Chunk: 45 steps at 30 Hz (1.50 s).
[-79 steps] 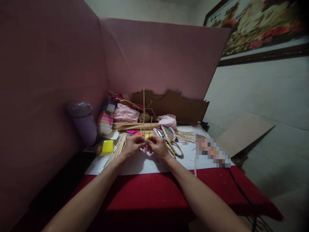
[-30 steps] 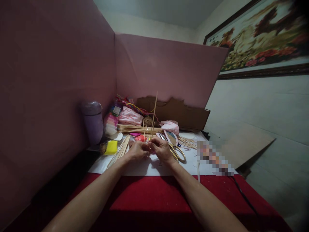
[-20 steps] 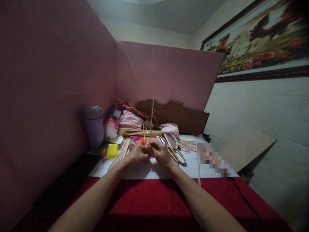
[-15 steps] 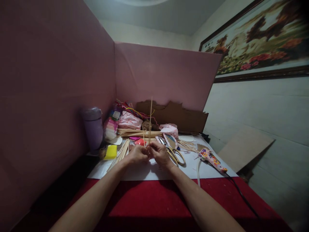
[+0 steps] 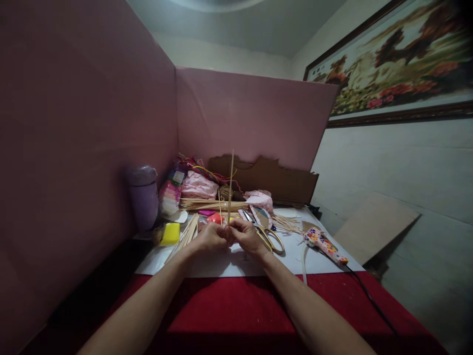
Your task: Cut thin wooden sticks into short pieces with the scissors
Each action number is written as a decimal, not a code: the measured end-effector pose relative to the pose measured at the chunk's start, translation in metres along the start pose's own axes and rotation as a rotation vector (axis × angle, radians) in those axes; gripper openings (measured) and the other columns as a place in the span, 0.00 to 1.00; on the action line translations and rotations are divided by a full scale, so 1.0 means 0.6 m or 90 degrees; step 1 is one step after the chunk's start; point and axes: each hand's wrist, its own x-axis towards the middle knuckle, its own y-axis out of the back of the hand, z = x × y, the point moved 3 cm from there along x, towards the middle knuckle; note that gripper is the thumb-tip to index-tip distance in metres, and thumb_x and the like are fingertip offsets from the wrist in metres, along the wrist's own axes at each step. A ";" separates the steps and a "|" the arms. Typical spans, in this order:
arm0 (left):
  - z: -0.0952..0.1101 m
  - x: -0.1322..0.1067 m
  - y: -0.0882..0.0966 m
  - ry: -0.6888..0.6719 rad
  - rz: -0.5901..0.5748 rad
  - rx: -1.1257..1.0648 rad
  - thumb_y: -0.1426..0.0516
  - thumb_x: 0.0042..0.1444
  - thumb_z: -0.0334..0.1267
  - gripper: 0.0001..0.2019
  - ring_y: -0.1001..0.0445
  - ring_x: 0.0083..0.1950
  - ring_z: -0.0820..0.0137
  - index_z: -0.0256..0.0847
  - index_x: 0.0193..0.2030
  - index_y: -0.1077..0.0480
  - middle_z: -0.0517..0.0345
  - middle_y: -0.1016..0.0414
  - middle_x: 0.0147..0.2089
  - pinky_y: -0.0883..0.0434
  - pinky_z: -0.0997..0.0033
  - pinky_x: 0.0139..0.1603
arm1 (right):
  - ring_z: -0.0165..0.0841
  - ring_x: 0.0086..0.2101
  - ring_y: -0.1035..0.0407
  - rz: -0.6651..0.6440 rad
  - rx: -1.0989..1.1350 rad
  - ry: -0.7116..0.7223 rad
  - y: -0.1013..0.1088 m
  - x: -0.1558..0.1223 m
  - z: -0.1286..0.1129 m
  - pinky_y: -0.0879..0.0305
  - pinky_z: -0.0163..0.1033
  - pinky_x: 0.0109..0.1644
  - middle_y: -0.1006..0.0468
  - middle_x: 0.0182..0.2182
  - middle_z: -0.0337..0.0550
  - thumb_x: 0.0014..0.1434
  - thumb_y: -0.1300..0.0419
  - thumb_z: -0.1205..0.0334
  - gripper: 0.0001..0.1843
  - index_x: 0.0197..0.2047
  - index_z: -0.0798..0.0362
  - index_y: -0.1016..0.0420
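Note:
My left hand and my right hand meet above the white sheet, fingers pinched together. A long thin wooden stick rises nearly upright from between them, on the side of my right fingers. Closer to the left fingers, a shorter thin stick also points up. The lower ends of both sticks are hidden by the fingers. Just behind my hands lies a small red packet. Gold-handled scissors rest right of my right hand, and loose wooden sticks lie left of my left hand.
A yellow block and a purple lidded cup stand left. Bundled sticks, pink dotted bags and torn cardboard line the back. At right is a flower-patterned glue gun with a black cord over the red cloth.
Both hands stay almost in place, pinched together. The long upright part, which showed as two thin lines side by side, now looks like a single line.

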 end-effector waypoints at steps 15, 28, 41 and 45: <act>0.093 -0.017 0.049 -0.133 0.274 -0.210 0.38 0.44 0.39 0.12 0.29 0.29 0.73 0.36 0.36 0.24 0.53 0.23 0.32 0.33 0.75 0.30 | 0.25 0.15 0.38 -0.004 0.039 -0.010 -0.003 -0.001 -0.006 0.40 0.31 0.20 0.34 0.15 0.33 0.52 0.41 0.50 0.16 0.25 0.54 0.34; 0.133 0.004 -0.006 -0.178 0.166 -0.548 0.38 0.47 0.41 0.11 0.44 0.19 0.81 0.35 0.31 0.30 0.65 0.41 0.18 0.46 0.80 0.20 | 0.25 0.14 0.39 0.004 0.021 0.031 -0.009 0.002 -0.013 0.43 0.30 0.18 0.36 0.13 0.31 0.54 0.41 0.51 0.18 0.22 0.54 0.37; 0.131 0.000 -0.009 -0.212 0.292 -0.550 0.34 0.40 0.42 0.14 0.48 0.20 0.82 0.36 0.25 0.33 0.67 0.42 0.19 0.50 0.79 0.21 | 0.30 0.25 0.33 0.002 -0.339 -0.024 0.030 0.008 -0.064 0.40 0.33 0.29 0.28 0.20 0.39 0.56 0.44 0.57 0.14 0.22 0.55 0.29; 0.136 0.000 -0.009 -0.210 0.268 -0.538 0.36 0.43 0.43 0.13 0.50 0.20 0.82 0.36 0.25 0.33 0.67 0.45 0.18 0.52 0.78 0.21 | 0.40 0.37 0.30 0.002 -0.693 -0.237 0.108 -0.013 -0.066 0.39 0.39 0.38 0.24 0.35 0.51 0.54 0.44 0.60 0.09 0.32 0.56 0.25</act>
